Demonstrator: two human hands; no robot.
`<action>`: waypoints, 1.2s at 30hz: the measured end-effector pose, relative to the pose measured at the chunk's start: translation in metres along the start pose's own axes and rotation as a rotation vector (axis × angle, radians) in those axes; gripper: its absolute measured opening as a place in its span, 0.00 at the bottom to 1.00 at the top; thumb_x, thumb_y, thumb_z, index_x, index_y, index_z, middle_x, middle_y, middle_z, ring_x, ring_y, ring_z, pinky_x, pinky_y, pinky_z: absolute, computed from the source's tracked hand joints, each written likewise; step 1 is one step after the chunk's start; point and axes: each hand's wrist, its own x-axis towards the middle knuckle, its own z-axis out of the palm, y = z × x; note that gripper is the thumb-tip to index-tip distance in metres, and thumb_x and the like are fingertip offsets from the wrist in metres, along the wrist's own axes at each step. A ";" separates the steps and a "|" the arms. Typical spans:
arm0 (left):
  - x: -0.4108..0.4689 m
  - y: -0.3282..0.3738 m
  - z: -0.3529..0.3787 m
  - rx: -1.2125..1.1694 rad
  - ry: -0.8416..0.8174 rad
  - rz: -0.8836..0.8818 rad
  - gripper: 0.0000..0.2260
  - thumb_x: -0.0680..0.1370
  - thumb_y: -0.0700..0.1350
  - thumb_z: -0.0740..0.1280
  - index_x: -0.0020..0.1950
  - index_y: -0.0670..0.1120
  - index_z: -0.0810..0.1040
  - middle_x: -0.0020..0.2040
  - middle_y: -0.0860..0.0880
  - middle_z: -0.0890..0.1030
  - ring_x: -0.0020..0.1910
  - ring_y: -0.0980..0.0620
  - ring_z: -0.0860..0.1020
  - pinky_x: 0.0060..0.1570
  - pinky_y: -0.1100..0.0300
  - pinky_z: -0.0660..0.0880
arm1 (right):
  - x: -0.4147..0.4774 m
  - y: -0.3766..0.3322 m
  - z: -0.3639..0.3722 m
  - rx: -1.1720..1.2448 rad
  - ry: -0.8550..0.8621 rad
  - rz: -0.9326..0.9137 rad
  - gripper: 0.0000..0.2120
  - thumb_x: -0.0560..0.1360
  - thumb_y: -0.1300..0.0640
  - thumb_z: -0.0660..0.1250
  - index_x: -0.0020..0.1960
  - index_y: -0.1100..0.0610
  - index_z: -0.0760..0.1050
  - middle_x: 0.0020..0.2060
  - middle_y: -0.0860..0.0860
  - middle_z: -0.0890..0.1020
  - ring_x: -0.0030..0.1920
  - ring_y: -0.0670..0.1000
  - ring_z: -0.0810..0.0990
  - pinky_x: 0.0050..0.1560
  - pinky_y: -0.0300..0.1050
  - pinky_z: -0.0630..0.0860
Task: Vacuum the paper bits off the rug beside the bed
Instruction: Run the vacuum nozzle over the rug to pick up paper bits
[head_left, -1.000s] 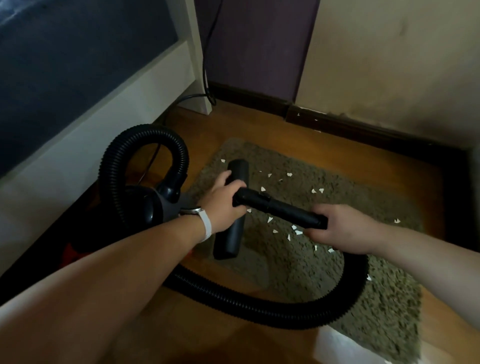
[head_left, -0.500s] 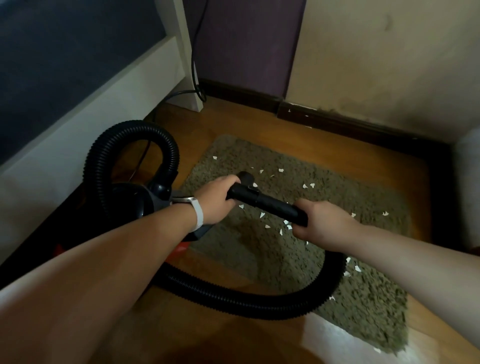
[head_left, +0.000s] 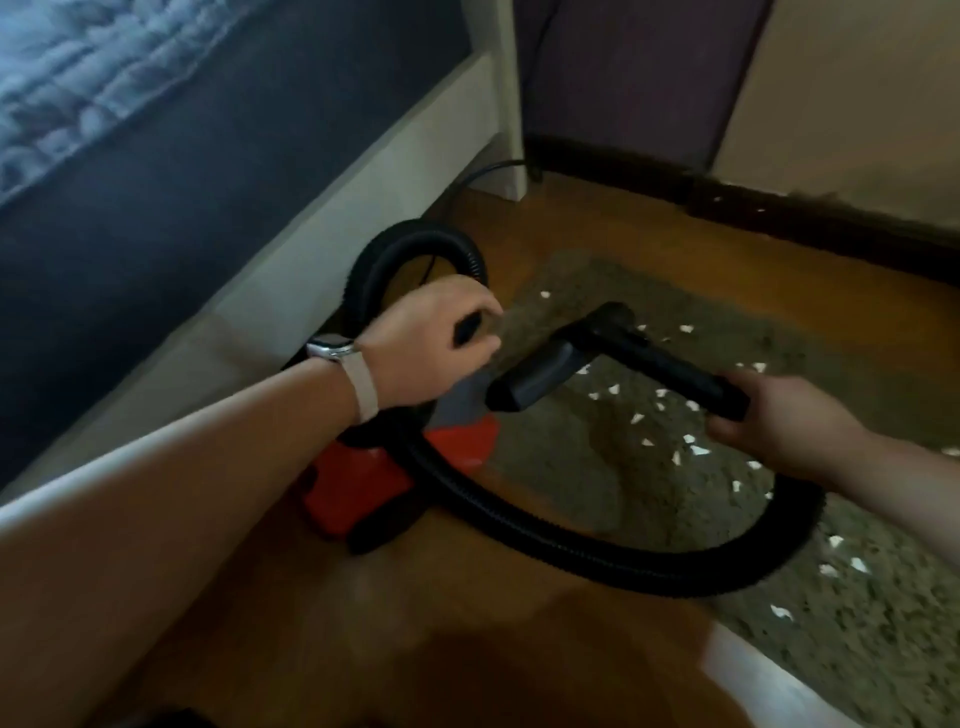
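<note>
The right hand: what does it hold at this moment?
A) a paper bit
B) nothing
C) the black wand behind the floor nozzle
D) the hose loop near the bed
C: the right hand has its fingers curled round the near end of the black wand, and the floor nozzle sits at the far end.

bare forearms, no sleeves showing; a smartwatch (head_left: 331, 346) on a pale strap circles the left wrist.
</note>
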 end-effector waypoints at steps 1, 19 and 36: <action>-0.015 -0.012 -0.012 0.019 0.079 -0.012 0.14 0.77 0.48 0.69 0.60 0.45 0.78 0.60 0.48 0.78 0.60 0.52 0.75 0.61 0.58 0.71 | 0.003 -0.002 0.003 0.005 0.006 -0.009 0.15 0.72 0.49 0.72 0.57 0.52 0.77 0.34 0.51 0.78 0.33 0.54 0.76 0.33 0.44 0.70; -0.137 -0.161 -0.003 0.028 -0.390 -0.436 0.56 0.63 0.51 0.82 0.80 0.53 0.48 0.78 0.51 0.57 0.73 0.52 0.63 0.72 0.52 0.64 | 0.025 -0.051 0.028 -0.040 -0.021 -0.061 0.12 0.71 0.49 0.74 0.47 0.49 0.72 0.30 0.53 0.74 0.32 0.58 0.74 0.34 0.46 0.71; -0.142 -0.212 0.018 -0.015 -0.471 -0.316 0.56 0.63 0.64 0.77 0.80 0.57 0.45 0.78 0.60 0.44 0.77 0.61 0.45 0.76 0.52 0.53 | 0.035 -0.057 0.038 -0.019 -0.042 -0.051 0.11 0.71 0.48 0.72 0.49 0.51 0.74 0.32 0.54 0.79 0.33 0.58 0.77 0.34 0.46 0.73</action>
